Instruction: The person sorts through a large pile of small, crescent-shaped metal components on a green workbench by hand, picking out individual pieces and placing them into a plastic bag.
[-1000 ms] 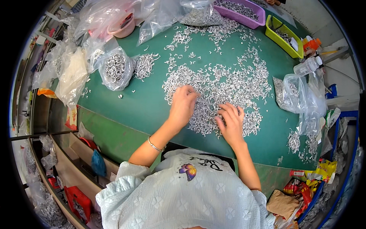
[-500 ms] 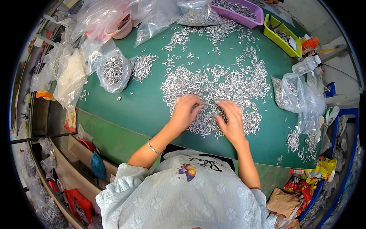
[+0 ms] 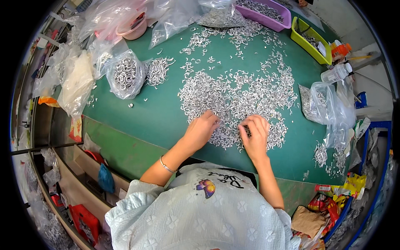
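Observation:
A wide, loose heap of small curved silver metal pieces (image 3: 204, 93) covers the middle of the green table. At the heap's near left part is my left hand (image 3: 201, 128), its fingers bent and held close together over the pieces. My right hand (image 3: 256, 132) rests at the near right part, with fingers curled toward the thumb and dark gaps showing between them. Whatever either hand pinches is too small or hidden to make out. A thinner strip of pieces separates the two hands.
Left of the heap stand a clear bag of metal rings (image 3: 126, 76) and a small pile of pieces (image 3: 158, 71). At the back are a pink bowl (image 3: 132, 30), a purple tray (image 3: 284, 21) and a yellow-green tray (image 3: 311, 49). Rightward are a clear bottle (image 3: 336, 73) and filled bags (image 3: 318, 104).
Both hands have drawn slightly toward me. The left fingers have folded closer together, and the right fingers have curled in toward the thumb. The view has shifted a little.

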`<state>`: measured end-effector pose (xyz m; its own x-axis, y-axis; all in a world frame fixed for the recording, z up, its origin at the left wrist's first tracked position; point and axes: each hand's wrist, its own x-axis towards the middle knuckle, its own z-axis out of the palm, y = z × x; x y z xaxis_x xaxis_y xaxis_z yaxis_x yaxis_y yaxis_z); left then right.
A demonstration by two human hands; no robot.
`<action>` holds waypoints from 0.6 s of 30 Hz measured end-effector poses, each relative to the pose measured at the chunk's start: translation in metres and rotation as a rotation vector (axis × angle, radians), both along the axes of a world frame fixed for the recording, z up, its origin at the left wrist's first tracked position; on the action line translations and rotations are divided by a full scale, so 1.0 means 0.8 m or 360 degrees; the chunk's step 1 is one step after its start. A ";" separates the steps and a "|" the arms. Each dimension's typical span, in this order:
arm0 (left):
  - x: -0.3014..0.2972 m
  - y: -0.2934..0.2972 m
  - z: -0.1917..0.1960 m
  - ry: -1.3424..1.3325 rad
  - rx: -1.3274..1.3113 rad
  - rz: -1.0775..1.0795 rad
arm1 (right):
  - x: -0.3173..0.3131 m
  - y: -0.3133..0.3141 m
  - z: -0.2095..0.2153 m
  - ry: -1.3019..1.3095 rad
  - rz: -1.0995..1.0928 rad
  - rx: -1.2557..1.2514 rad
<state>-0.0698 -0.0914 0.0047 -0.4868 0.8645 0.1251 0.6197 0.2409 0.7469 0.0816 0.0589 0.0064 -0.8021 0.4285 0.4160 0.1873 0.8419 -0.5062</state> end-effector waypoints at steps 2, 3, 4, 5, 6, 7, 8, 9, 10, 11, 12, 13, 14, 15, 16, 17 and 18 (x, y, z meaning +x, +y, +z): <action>0.000 -0.003 0.007 -0.0017 -0.0112 -0.0010 | -0.020 -0.014 0.007 0.0013 0.0025 -0.0069; -0.001 -0.005 0.010 -0.0023 -0.0170 -0.0011 | -0.031 -0.023 0.009 0.0013 0.0074 -0.0012; -0.002 -0.006 0.010 -0.0020 -0.0152 -0.0016 | -0.039 -0.029 0.005 -0.0022 0.0059 -0.0002; -0.002 -0.006 0.008 -0.0019 -0.0135 -0.0020 | -0.046 -0.035 -0.003 -0.0057 0.0044 0.0007; -0.002 -0.008 0.006 -0.0016 -0.0118 -0.0014 | -0.050 -0.038 -0.007 -0.0091 0.0039 0.0016; -0.002 -0.011 0.003 -0.0018 -0.0076 0.0002 | -0.049 -0.039 -0.002 -0.0117 0.0054 -0.0003; -0.003 -0.013 -0.001 -0.0019 -0.0033 0.0017 | -0.049 -0.036 -0.002 -0.0151 0.0076 -0.0067; -0.003 -0.014 -0.002 -0.0022 0.0012 0.0023 | -0.046 -0.031 -0.002 -0.0187 0.0090 -0.0129; -0.003 -0.015 -0.001 -0.0098 0.0061 0.0072 | -0.044 -0.028 -0.002 -0.0224 0.0102 -0.0192; -0.004 -0.015 0.001 -0.0173 0.0110 0.0120 | -0.041 -0.027 -0.001 -0.0200 0.0107 -0.0286; -0.004 -0.015 0.003 -0.0249 0.0161 0.0169 | -0.038 -0.025 -0.001 -0.0154 0.0071 -0.0334; -0.005 -0.016 0.006 -0.0458 0.0112 0.0223 | -0.036 -0.023 -0.001 -0.0108 0.0034 -0.0381; -0.006 -0.016 0.010 -0.0668 0.0062 0.0276 | -0.033 -0.020 0.000 -0.0061 -0.0004 -0.0428; -0.006 -0.017 0.012 -0.0877 0.0012 0.0329 | -0.028 -0.016 0.000 0.0070 -0.0046 -0.0702; -0.007 -0.017 0.012 -0.1085 0.0048 0.0301 | -0.025 -0.013 -0.001 0.0156 -0.0073 -0.1092; -0.007 -0.018 0.011 -0.1293 0.0083 0.0271 | -0.021 -0.011 -0.002 0.0244 -0.0099 -0.1482; -0.008 -0.018 0.009 -0.1503 0.0116 0.0238 | -0.020 -0.010 -0.001 0.0332 -0.0131 -0.1873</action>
